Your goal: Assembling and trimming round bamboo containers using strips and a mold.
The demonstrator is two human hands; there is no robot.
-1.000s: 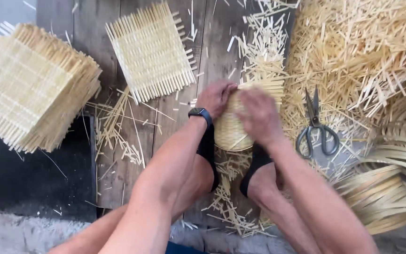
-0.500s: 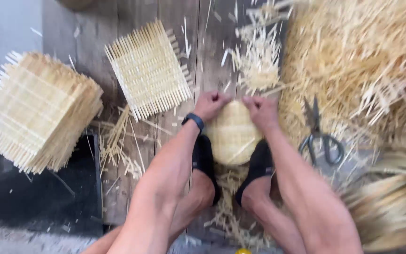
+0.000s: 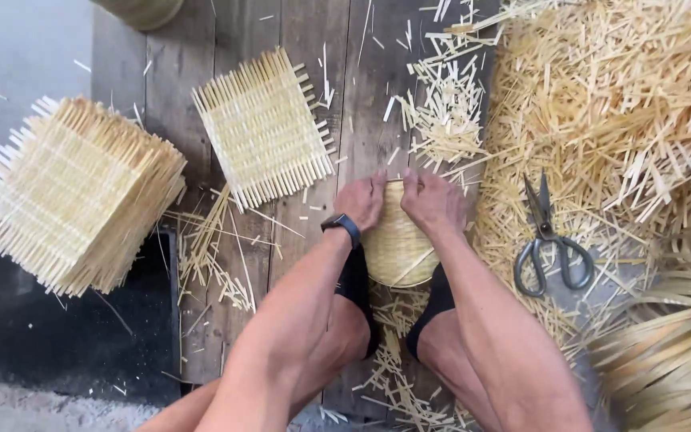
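Right of the small woven basket [image 3: 397, 252], taking up most of that side, a heap of loose bamboo slivers [image 3: 617, 104] is lying spread across the wooden planks [image 3: 173, 72]. Far to the left of the basket, a tall stack of square woven mats [image 3: 73, 192] is sitting tilted at the planks' edge, partly hanging over a dark patch of ground. Down to the right of the basket, coiled bamboo hoops [image 3: 673, 360] are piling up at the corner. Up and left of the basket, a single square woven mat [image 3: 264, 128] is lying flat, its loose ends sticking out on all sides. Just above the basket, a small scatter of short cut strips [image 3: 445, 120] is lying on the wood. Right of the basket, grey scissors [image 3: 548, 240] are resting at the heap's lower edge, blades pointing away from the person.

The basket itself is sitting between the person's dark-socked feet, rounded side up. The left hand [image 3: 361, 200], with a dark watch [image 3: 341, 226] on its wrist, is pressing on the basket's far left rim, fingers curled down over the edge and clamped on it. The right hand [image 3: 432, 200] is gripping the far right rim the same way, both thumbs nearly meeting at the top
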